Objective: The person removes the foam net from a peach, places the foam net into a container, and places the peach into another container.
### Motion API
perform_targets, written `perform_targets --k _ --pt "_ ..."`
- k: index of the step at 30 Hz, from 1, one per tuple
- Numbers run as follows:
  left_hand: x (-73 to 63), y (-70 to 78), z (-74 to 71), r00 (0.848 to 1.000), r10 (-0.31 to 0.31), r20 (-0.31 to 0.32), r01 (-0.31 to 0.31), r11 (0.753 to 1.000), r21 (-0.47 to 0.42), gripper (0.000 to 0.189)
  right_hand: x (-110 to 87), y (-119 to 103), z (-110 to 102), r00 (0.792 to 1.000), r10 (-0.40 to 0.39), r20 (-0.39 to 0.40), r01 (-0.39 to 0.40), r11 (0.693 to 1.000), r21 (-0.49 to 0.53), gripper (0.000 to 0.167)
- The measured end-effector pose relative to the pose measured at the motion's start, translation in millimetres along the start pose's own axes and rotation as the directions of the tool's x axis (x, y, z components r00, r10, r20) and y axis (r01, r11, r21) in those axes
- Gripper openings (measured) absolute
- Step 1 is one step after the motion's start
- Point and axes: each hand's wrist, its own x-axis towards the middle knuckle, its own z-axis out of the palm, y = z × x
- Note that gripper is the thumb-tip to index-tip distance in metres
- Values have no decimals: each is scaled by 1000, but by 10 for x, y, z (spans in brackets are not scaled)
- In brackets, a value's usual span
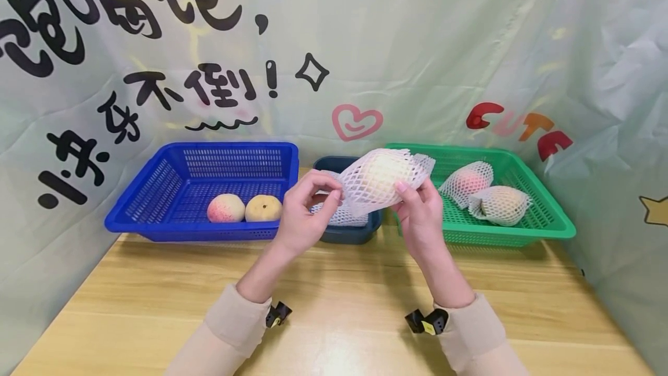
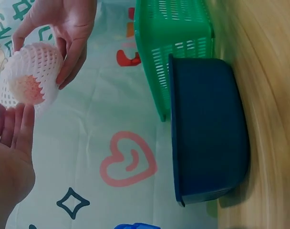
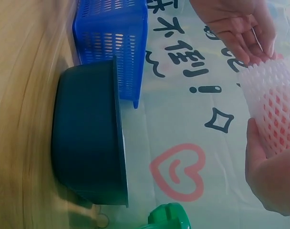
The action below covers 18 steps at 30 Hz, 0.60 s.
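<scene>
The step in hand looks like working the net (image 1: 360,205) round the peach (image 2: 28,89), held up near the tub (image 1: 355,238); next calls for steadying the fruit while easing the net's edge. The right hand (image 1: 420,210) clamps both, thumb nearest; the left hand (image 1: 308,208), bent inward, may be pinching the edge, I cannot tell.

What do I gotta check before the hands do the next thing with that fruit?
1. Right hand holds the netted fruit: ok.
2. Left hand pinches the net: cannot tell; it is close by.
3. Fruit fully covered or fully bare: not ok; the net wraps it but leaves a bare patch.
4. Room in the blue basket: ok; two bare fruits lie inside.
5. Room in the green basket: ok; two netted fruits lie inside.
6. White netting in the dark tub: ok.
</scene>
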Motion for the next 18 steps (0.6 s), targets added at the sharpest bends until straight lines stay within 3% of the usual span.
perform_targets --k 4,9,18 --pt "-10 -3 36 999 -46 25 45 999 24 12 -4 3 6 1000 -3 -11 3 1000 16 34" --pt "-26 -29 40 998 -68 12 67 995 79 18 -20 34 30 1000 19 -18 -19 1000 -8 33" --pt "-30 -5 31 987 -155 40 152 986 71 47 -48 91 63 999 49 -15 -50 997 -61 38"
